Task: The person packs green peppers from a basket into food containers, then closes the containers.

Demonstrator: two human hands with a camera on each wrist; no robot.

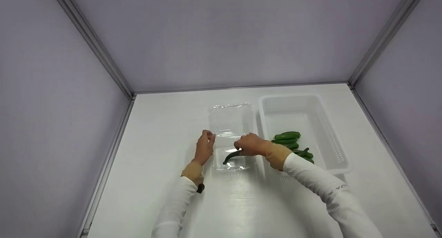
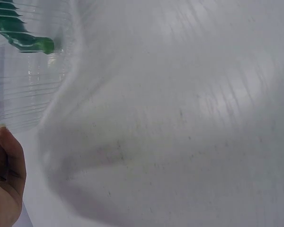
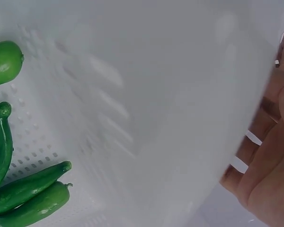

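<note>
Both hands are at the clear plastic clamshell box (image 1: 230, 141) in the middle of the white table (image 1: 165, 127). Right hand (image 1: 251, 144) has fingers curled round a dark green pepper (image 1: 232, 156), gripping it near the stem end; the pepper's curved tip hangs down inside the box's near half, just above or on its floor, can't tell which. Left hand (image 1: 205, 146) pinches the box's left edge, about where the two halves meet, fingertips curled on the rim. Box is open, lid half lying flat on the far side, tray half nearest the person. In the left wrist view only a bit of the left hand (image 2: 4, 179) shows at the lower left, with the ribbed clear plastic and the pepper's green tip (image 2: 31, 42) at the upper left. Just right of the box, near or touching it, sits a white perforated basket (image 1: 331, 141) with a pile of green peppers (image 1: 291, 144) at its near end. Right wrist view shows those peppers (image 3: 23, 189) lying on the basket's holed floor (image 3: 61, 118), basket wall in front, right hand (image 3: 270, 156) at the right edge.
</note>
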